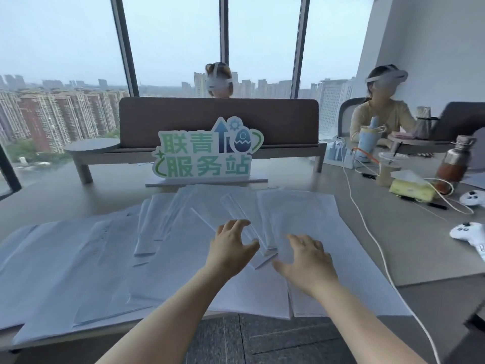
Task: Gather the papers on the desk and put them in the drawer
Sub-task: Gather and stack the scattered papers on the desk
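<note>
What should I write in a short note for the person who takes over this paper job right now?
Left hand: open, fingers spread over the papers, holding nothing.
Right hand: open, also over the sheets, holding nothing.
Papers: spread loose and overlapping across the desk, in front of the sign.
Done: nothing gathered yet.
Left: collect all sheets into one stack, put it in the drawer, which is not in view.

Spread across the near half of the desk [409, 248]: overlapping papers [105, 258], reaching from the left edge to right of centre. Above the middle sheets, side by side: left hand [231, 248] and right hand [307, 258]. Behind the papers, upright: a sign [207, 151], in front of a divider panel [217, 122]. To the right of the papers: a cable [378, 248] running to the near edge. Further right: two controllers [469, 233], a tissue pack [409, 186], a bottle [455, 161].
</note>
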The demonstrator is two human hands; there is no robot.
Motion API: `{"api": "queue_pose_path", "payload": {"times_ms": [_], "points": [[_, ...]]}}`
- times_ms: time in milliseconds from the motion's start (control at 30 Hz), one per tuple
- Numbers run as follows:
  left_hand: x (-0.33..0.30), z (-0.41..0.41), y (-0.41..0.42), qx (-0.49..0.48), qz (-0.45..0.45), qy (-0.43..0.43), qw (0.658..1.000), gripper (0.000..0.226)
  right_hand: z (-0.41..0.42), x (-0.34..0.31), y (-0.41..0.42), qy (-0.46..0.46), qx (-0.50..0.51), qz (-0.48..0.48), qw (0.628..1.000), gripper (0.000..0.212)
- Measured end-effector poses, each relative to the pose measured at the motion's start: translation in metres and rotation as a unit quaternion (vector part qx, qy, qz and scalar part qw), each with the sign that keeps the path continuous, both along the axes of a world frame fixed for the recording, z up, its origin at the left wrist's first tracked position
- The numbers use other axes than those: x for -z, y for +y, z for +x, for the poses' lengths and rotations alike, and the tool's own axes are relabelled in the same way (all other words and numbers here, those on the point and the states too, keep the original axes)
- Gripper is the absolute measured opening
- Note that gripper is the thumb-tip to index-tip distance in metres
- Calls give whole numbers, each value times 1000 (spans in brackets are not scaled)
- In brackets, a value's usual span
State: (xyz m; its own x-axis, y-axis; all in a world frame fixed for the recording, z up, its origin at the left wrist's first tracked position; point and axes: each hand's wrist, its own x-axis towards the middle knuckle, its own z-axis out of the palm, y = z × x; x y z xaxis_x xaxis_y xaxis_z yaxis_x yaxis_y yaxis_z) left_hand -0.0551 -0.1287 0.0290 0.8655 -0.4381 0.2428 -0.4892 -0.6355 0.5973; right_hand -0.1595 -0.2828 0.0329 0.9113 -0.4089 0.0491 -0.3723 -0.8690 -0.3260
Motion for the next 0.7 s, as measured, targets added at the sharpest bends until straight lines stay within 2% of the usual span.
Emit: {"api": "queue_pose_path", "payload": {"times_ms": [100,200,433,700], "points": [[9,0,-16,22,44,-9,999,61,4,5,-6,95,37,29,994,97],[18,2,-26,42,80,-9,996,68,9,7,-8,124,61,41,990,100],[37,2,-34,28,78,-14,996,65,26,4,-6,156,99,28,982,83],[35,3,-32,26,35,8,999,53,32,1,-8,131,91,-6,987,47]]}}
